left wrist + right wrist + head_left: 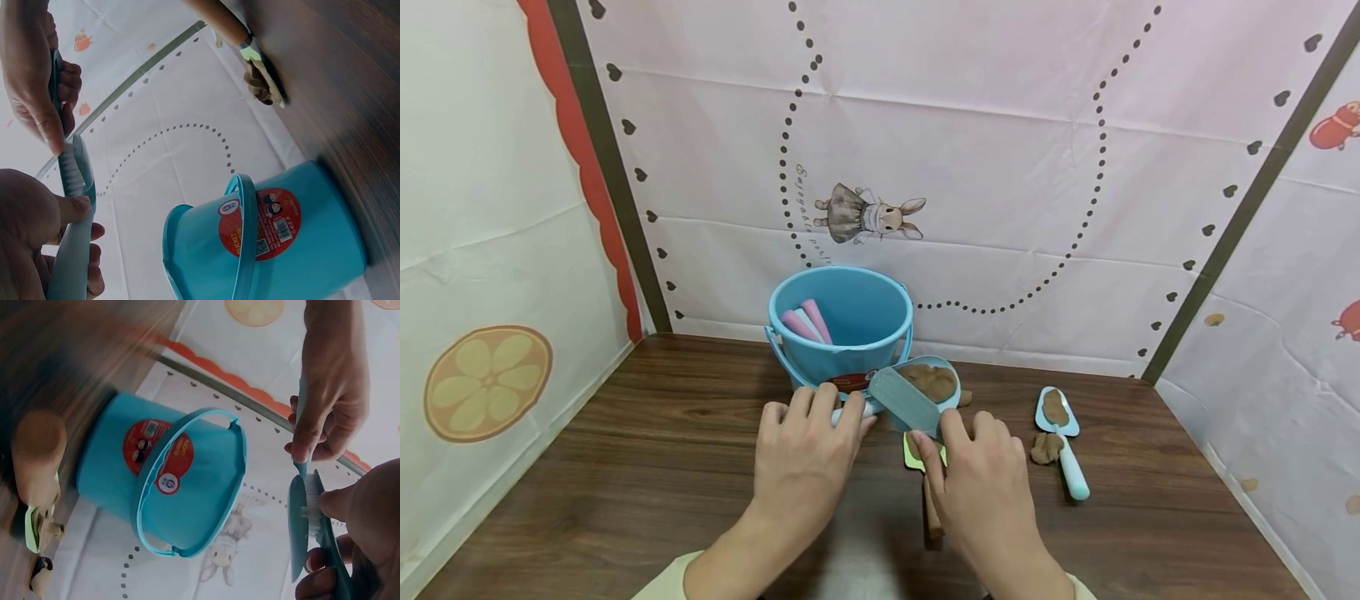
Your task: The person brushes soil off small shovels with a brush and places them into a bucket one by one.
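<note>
My left hand point(808, 437) grips the pale handle point(72, 256) of a blue toy shovel point(295, 531). The shovel is held off the table, before the bucket. Brown clay-like material point(931, 382) appears inside its rim in the head view. With thumb and fingers, my right hand point(985, 475) holds a teal brush point(904, 402) across the shovel. White bristles point(312, 500) face the shovel's blade and seem to touch it. Below the brush on the table lies a green shovel point(932, 508) with a wooden handle, partly hidden by the right hand.
A blue bucket point(838, 362) with pink and white handles point(808, 321) inside stands against the back cloth. At the right lies a light blue shovel point(1073, 475) with brown material on its blade, beside a brown lump point(1046, 448). Patterned cloth walls point(985, 167) enclose the wooden table point(685, 433).
</note>
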The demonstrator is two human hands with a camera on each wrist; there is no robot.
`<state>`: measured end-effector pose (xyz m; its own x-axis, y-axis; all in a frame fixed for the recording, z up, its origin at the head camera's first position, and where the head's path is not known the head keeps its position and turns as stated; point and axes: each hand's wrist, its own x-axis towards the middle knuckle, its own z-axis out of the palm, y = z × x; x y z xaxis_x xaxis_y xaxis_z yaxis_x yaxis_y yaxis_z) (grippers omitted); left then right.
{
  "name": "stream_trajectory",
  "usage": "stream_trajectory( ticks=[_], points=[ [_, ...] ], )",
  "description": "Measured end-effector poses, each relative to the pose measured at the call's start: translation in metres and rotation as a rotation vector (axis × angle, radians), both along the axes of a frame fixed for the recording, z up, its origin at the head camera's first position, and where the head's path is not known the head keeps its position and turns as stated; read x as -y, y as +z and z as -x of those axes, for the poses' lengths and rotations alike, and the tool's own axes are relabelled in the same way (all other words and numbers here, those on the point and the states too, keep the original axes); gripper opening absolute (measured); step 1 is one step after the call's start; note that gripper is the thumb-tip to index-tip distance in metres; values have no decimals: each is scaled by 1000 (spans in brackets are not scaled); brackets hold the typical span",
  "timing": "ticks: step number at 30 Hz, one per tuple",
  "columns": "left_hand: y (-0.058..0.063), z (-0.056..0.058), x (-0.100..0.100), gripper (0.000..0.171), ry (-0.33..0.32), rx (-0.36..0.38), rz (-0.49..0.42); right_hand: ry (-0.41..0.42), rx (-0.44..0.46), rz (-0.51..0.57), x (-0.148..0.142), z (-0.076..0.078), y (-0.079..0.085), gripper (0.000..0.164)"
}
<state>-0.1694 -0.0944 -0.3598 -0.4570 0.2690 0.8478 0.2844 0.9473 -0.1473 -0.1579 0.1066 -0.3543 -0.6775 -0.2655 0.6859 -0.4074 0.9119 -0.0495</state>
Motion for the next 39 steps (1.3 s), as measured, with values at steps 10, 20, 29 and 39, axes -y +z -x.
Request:
stream_trajectory(
  ticks=[10,20,29,39],
  points=[
    [0,0,1,26,-22,19,-12,-25,-17,0,-4,3,3,37],
    [-1,0,2,35,-18,23,-16,-23,-69,-9,-11,9,5,43],
    [-1,0,2,32,-33,35,-28,-25,-76,9,-16,11,8,42],
    [0,1,1,26,-34,57,-23,-56,-47,32,-20,14,8,35]
  ],
)
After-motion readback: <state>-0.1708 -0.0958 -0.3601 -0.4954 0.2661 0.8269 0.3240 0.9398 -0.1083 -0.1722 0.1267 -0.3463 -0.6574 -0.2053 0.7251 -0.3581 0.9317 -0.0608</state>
